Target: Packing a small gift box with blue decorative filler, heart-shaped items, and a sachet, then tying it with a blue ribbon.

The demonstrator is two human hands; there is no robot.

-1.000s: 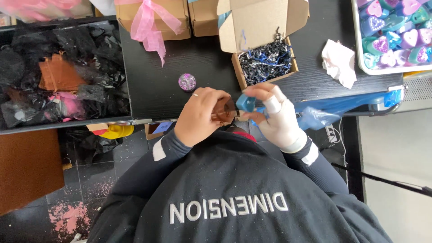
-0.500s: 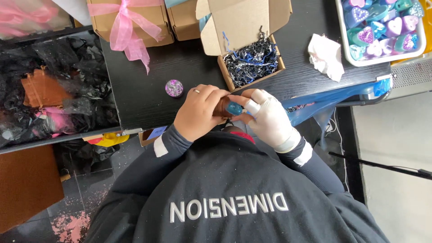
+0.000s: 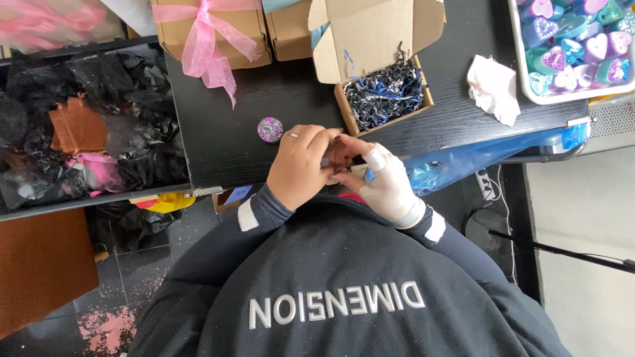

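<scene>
Both hands have a grip on the same small dark thing (image 3: 338, 157) at the tabletop's (image 3: 251, 142) near edge: left hand (image 3: 301, 165) curled round it, bandaged right hand (image 3: 387, 182) pinching from the other side. Fingers hide most of it, so no clue what it is. Nearby sit a glittery purple disc (image 3: 270, 129) and an open cardboard box (image 3: 383, 92) of shredded paper; the heart tray (image 3: 569, 46) is cut off top right.
</scene>
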